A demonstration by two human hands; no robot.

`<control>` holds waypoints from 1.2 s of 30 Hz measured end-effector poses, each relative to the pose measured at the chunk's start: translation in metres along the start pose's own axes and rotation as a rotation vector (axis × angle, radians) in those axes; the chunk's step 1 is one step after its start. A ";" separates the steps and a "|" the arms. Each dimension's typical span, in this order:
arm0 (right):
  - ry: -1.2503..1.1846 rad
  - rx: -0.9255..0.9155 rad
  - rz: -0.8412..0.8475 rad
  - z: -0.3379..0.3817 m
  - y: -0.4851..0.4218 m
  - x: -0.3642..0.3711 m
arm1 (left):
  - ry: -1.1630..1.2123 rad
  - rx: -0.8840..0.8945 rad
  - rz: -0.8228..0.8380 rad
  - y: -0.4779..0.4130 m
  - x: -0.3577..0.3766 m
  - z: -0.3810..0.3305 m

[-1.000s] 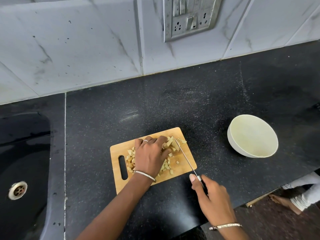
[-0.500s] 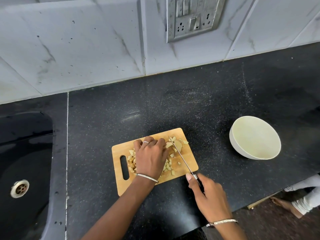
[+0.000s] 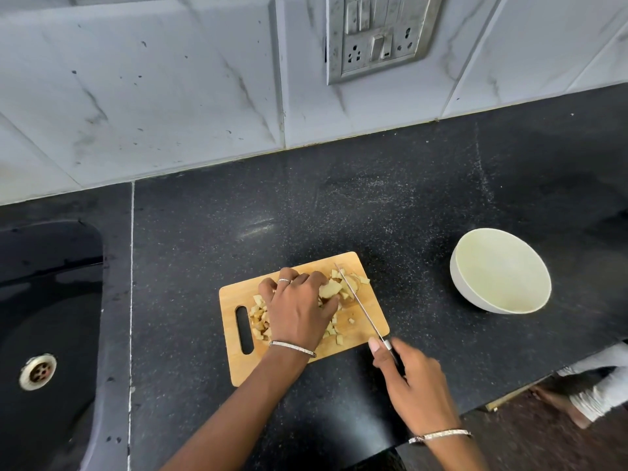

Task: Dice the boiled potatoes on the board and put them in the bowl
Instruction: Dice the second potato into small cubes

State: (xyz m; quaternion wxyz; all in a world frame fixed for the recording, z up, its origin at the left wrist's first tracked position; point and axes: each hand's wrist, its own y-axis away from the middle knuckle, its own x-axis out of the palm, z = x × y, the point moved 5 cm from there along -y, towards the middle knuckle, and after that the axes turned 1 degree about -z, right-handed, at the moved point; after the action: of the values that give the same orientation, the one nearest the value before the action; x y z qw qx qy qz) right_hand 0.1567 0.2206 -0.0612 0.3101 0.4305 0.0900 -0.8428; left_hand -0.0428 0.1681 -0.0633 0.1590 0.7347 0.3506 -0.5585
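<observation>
Ok so what matters here is how the knife lines up with the potato chunk. The blade runs on a diagonal, tip at the far side of the board and handle coming back toward the near right corner, where the right hand is wrapped around it with the index finger stretched up toward the blade. The chunk sits just left of that edge, basically touching it, and it looks like the 1 big piece left to cut. The left hand is curled over it from the left, fingertips tucked on the chunk and pinning it down, so the fingers are right next to the blade line. Diced pieces are scattered under and around that hand, mostly toward the slot end of the board, with a few loose ones on the knife side. My read is that the next cut has to drop straight down along that diagonal, and the left hand needs to creep left as it goes. The bowl is empty and sits well apart to the right on the black counter, on the knife hand's side, so none of the 2nd half of the job has started yet.
</observation>
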 end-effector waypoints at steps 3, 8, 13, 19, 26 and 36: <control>0.014 0.006 0.012 -0.005 -0.001 0.006 | 0.025 -0.012 0.027 0.000 0.000 0.000; 0.007 0.024 0.050 -0.003 -0.002 0.011 | 0.058 -0.027 0.074 -0.002 -0.003 0.004; 0.020 0.048 0.115 0.003 -0.003 0.015 | 0.085 -0.042 0.071 -0.003 -0.005 0.007; 0.102 0.040 0.120 0.007 0.000 0.021 | 0.150 -0.093 0.073 0.000 -0.002 0.010; 0.145 0.107 0.073 0.008 0.003 0.015 | 0.158 -0.099 0.057 0.000 -0.003 0.011; 0.110 0.126 0.149 -0.001 -0.006 0.014 | 0.153 -0.125 0.067 0.000 -0.003 0.014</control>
State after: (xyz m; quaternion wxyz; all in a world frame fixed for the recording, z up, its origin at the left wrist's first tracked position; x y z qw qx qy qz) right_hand 0.1480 0.2199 -0.0736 0.3388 0.5001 0.0217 -0.7966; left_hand -0.0534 0.1580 -0.0648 0.1958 0.7751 0.3713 -0.4722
